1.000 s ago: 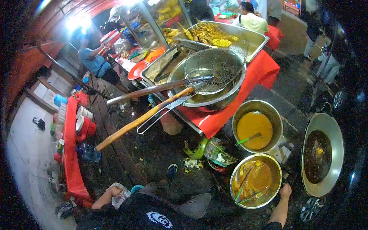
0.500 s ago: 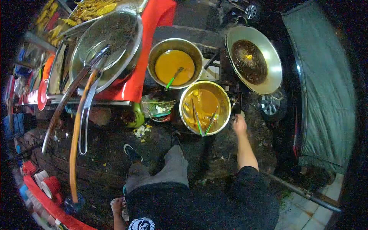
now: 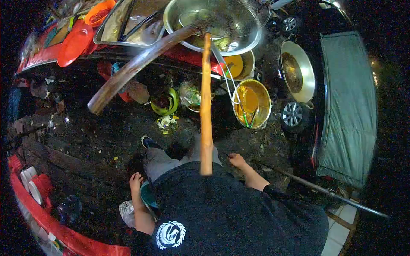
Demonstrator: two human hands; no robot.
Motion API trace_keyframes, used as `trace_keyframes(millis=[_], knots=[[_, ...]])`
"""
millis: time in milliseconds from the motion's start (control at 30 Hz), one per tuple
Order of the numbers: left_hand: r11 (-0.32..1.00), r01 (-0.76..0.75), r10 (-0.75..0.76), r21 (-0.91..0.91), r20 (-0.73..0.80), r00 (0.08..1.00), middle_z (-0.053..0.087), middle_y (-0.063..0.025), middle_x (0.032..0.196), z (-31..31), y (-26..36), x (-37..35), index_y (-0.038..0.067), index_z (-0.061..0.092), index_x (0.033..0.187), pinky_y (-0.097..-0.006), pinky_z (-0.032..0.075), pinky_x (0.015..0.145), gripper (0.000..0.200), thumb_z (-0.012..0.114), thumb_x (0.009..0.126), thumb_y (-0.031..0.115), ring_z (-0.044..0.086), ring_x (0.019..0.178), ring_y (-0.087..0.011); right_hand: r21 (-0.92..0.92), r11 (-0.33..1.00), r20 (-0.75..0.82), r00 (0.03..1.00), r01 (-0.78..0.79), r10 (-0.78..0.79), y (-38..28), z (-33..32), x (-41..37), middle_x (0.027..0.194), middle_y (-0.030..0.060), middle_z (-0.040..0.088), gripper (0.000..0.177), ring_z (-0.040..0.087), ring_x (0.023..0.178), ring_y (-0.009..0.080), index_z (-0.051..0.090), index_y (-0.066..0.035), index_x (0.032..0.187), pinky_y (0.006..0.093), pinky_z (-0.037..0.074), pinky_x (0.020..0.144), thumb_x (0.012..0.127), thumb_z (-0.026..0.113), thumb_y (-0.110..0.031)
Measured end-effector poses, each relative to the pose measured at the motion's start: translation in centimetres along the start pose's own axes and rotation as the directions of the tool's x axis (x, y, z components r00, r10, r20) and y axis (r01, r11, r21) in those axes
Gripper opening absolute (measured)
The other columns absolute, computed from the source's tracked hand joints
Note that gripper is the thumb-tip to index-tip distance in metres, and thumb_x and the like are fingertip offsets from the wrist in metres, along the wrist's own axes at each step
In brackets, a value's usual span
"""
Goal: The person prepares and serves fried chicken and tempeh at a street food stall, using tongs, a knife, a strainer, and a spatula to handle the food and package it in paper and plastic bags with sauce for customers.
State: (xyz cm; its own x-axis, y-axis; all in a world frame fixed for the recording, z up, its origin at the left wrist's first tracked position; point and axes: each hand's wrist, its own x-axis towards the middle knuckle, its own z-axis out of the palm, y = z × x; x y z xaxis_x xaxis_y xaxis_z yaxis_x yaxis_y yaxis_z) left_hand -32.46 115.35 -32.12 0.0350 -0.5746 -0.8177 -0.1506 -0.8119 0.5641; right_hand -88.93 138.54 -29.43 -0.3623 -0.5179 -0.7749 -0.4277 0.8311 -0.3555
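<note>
My left hand (image 3: 136,181) hangs at my side, its fingers loosely bent and apart, with nothing in it. Just below it are a teal item (image 3: 147,194) and a white cloth or bag (image 3: 126,213). In front of my right hip, my right hand (image 3: 236,160) is loosely closed, and I see nothing in it. Beyond it stands a pot of orange sauce (image 3: 268,109) with green-ended tongs (image 3: 245,119) inside. Overhead, a big metal bowl (image 3: 171,19) holds a strainer with a long wooden handle (image 3: 206,106) and other long-handled tools.
A second pot (image 3: 251,64) sits partly behind the bowl. On the right are a wok of dark oil (image 3: 308,81), car wheels and a grey-green cover (image 3: 350,106). A metal pole (image 3: 307,184) crosses the lower right. Red plates (image 3: 74,46) and trays line the upper left.
My right hand has drawn back from beside the sauce pot toward my body. The view has turned, so the bowl now appears further right. My left hand now shows more fully.
</note>
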Motion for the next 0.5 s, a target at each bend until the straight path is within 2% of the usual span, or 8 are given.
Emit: trace_keyframes(millis=[167, 200, 233, 267, 300, 367, 467, 500], knots=[[0.997, 0.076, -0.075, -0.033, 0.013, 0.997, 0.063, -0.0034, 0.086, -2.5, -3.0, 2.0, 0.004, 0.059, 0.111, -0.0294, 0.046, 0.06, 0.037, 0.064, 0.09, 0.034, 0.06, 0.073, -0.0139, 0.117, 0.992, 0.001, 0.999, 0.052, -0.052, -1.5, -3.4, 2.5, 0.086, 0.0067, 0.067, 0.029, 0.063, 0.062, 0.0163, 0.061, -0.004, 0.112, 0.0322, 0.05, 0.051, 0.089, 0.062, -0.021], [0.991, -0.078, 0.072, 0.107, 0.06, 0.996, 0.062, -0.0038, 0.081, -3.0, -4.4, 3.0, 0.004, 0.061, 0.105, -0.0302, 0.046, 0.057, 0.032, 0.062, 0.09, 0.033, 0.059, 0.069, -0.0147, 0.197, 0.979, -0.045, 0.997, -0.048, 0.057, -3.6, -4.8, 1.7, 0.085, 0.0061, 0.066, 0.03, 0.062, 0.06, 0.0157, 0.059, -0.004, 0.114, 0.0311, 0.049, 0.049, 0.089, 0.061, -0.021], [0.996, 0.084, -0.084, -0.024, 0.004, 0.996, 0.062, -0.0042, 0.078, -2.4, -4.6, 2.5, 0.005, 0.063, 0.096, -0.0307, 0.046, 0.057, 0.028, 0.061, 0.091, 0.032, 0.058, 0.065, -0.0157, 0.282, 0.949, -0.078, 0.983, -0.14, 0.168, -5.3, -6.0, 1.0, 0.084, 0.0056, 0.066, 0.031, 0.061, 0.058, 0.0151, 0.058, -0.005, 0.116, 0.0301, 0.048, 0.047, 0.089, 0.061, -0.021], [0.979, -0.026, 0.017, 0.202, 0.045, 0.999, 0.062, -0.0048, 0.078, -1.2, -1.7, -0.3, 0.005, 0.062, 0.09, -0.0307, 0.046, 0.057, 0.029, 0.06, 0.091, 0.034, 0.058, 0.063, -0.0161, 0.343, 0.927, -0.066, 0.981, -0.151, 0.184, -6.5, -6.8, 0.6, 0.084, 0.0055, 0.066, 0.03, 0.06, 0.056, 0.0145, 0.06, -0.004, 0.113, 0.0301, 0.048, 0.047, 0.09, 0.06, -0.022], [0.988, -0.149, 0.145, 0.027, 0.123, 0.982, 0.062, -0.005, 0.077, -0.6, -1.8, -1.2, 0.005, 0.061, 0.088, -0.031, 0.046, 0.055, 0.032, 0.06, 0.09, 0.037, 0.058, 0.061, -0.0162, 0.352, 0.926, -0.075, 0.982, -0.135, 0.172, -7.7, -7.1, 0.7, 0.084, 0.0055, 0.066, 0.03, 0.06, 0.056, 0.0145, 0.06, -0.004, 0.113, 0.0301, 0.048, 0.047, 0.09, 0.06, -0.022], [0.955, -0.139, 0.121, 0.26, 0.082, 0.989, 0.063, -0.0056, 0.077, -2.8, -8.4, 3.8, 0.004, 0.061, 0.093, -0.0325, 0.048, 0.056, 0.034, 0.06, 0.09, 0.037, 0.06, 0.064, -0.0167, 0.268, 0.945, -0.101, 0.971, -0.185, 0.219, -8.5, -7.3, 1.6, 0.085, 0.0053, 0.066, 0.031, 0.06, 0.056, 0.0146, 0.06, -0.004, 0.112, 0.0297, 0.048, 0.048, 0.088, 0.062, -0.023], [0.973, 0.177, -0.191, 0.148, 0.085, 0.978, 0.065, -0.0075, 0.083, -5.0, -9.2, 4.8, 0.002, 0.061, 0.105, -0.034, 0.051, 0.064, 0.039, 0.061, 0.089, 0.038, 0.065, 0.078, -0.0178, 0.754, 0.656, -0.082, 0.995, 0.03, 0.048, -6.9, -4.7, 4.1, 0.077, 0.0092, 0.063, 0.022, 0.06, 0.056, 0.0226, 0.064, -0.007, 0.1, 0.0367, 0.047, 0.048, 0.083, 0.065, -0.021], [0.975, 0.206, -0.212, 0.081, 0.067, 0.975, 0.066, -0.0073, 0.084, -5.8, -7.7, 4.4, 0.003, 0.061, 0.106, -0.0343, 0.051, 0.064, 0.038, 0.062, 0.089, 0.037, 0.065, 0.077, -0.0184, 0.576, 0.814, -0.021, 0.993, -0.08, 0.113, -4.8, -2.9, 7.5, 0.073, 0.0109, 0.061, 0.016, 0.057, 0.053, 0.0253, 0.063, -0.007, 0.092, 0.0401, 0.045, 0.045, 0.082, 0.063, -0.02]])
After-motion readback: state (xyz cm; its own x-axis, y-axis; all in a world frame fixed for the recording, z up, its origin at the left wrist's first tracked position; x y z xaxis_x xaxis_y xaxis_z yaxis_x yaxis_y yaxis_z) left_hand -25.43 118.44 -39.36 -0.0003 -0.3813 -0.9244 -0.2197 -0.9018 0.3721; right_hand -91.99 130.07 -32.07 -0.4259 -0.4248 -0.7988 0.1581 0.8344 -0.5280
